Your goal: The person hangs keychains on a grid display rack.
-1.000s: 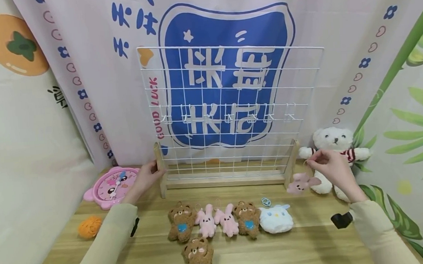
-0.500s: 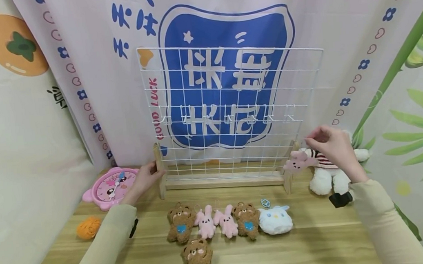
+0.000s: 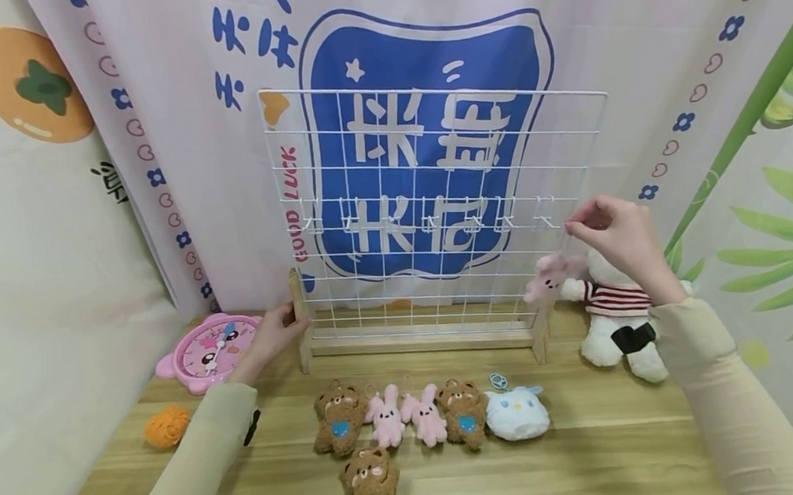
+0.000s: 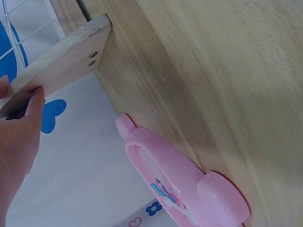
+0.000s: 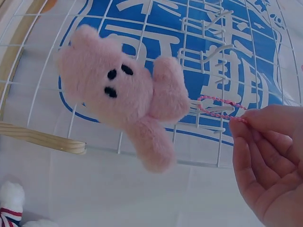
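My right hand (image 3: 617, 236) pinches the twisted pink cord (image 5: 217, 114) of a pink plush bunny (image 5: 113, 80) between thumb and forefinger. The bunny (image 3: 545, 279) hangs beside the right side of a white wire grid rack (image 3: 427, 93). In the right wrist view, the cord loop overlaps a white hook on the grid. A row of such hooks crosses the grid, the rightmost hook (image 3: 545, 222) nearest my fingertips. On the other side, my left hand (image 3: 278, 329) grips the rack's left wooden post (image 4: 61, 71), thumb and fingers on opposite sides of it.
In front of the rack lie brown bear plushes (image 3: 339, 420), two pink bunnies (image 3: 386, 417) and a white plush head (image 3: 517, 413). A pink clock (image 3: 204, 357) and orange yarn ball (image 3: 167, 427) are at left. A white teddy (image 3: 614, 301) sits behind my right hand.
My right hand has lifted the pink bunny up and slightly left, from beside the rack's right post to the level of the hook row. The left hand has stayed on the post.
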A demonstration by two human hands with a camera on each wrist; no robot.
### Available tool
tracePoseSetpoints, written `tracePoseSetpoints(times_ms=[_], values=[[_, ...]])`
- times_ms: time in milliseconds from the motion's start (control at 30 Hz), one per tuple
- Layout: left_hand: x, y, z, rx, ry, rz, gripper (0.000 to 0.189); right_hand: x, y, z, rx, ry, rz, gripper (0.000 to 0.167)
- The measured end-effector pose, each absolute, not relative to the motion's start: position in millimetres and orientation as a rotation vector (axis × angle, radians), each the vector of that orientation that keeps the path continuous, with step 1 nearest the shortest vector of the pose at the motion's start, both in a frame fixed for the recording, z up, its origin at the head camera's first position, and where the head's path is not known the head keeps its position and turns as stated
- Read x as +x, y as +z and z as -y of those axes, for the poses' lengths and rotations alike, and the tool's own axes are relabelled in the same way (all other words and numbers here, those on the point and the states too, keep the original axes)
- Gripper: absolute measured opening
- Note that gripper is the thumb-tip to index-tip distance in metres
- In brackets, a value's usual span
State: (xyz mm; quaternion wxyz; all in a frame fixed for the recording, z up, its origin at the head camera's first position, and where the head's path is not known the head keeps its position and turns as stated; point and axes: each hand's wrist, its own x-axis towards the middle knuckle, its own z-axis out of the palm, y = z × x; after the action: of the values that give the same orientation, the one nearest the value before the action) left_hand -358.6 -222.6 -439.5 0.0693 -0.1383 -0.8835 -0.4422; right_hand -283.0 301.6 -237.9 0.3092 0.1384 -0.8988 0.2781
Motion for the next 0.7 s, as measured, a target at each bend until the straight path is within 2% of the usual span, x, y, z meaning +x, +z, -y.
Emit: tracePoseSetpoints(times_ms=[267, 533, 700], values=[[-359, -441, 223, -0.422, -1.341, 2.658, 0.050, -300, -228, -298, 0.320, 0.734, 2.462, 0.016], [-360, -442, 223, -0.415, -1.340, 2.667, 0.050, -317, -235, -300, 0.309, 0.760, 2.510, 0.014], [-361, -443, 224, -0.406, -1.348, 2.664, 0.050, -320, -239, -300, 0.306, 0.760, 2.525, 0.018]])
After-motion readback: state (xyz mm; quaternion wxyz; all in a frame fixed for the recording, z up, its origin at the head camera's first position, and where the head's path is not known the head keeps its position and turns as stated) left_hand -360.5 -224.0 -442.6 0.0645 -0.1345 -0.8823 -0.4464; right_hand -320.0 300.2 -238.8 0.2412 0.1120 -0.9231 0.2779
